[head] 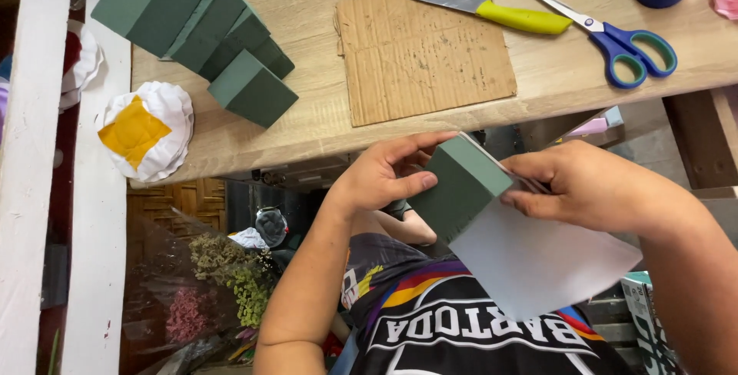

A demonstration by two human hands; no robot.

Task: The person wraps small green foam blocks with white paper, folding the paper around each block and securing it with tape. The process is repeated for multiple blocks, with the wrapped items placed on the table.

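Item one, far left: I log a white ruffled paper flower with a yellow centre (144,134) lying at the left edge of the wooden table (569,67). Item two: a row of dark green foam blocks (201,30) stacked against one another on the tabletop. Item three: a sheet of brown cardboard (424,56), flat on the table. Item four: a knife with a yellow handle (480,6), its blade resting on the cardboard's top edge. Item five: blue-handled scissors (611,34), just right of the knife. Below the table edge, I note my left hand (384,175) gripping a green foam block (459,188) by thumb and fingers, held in the air. My right hand (588,184) presses a white sheet (538,260) against that block's right side.
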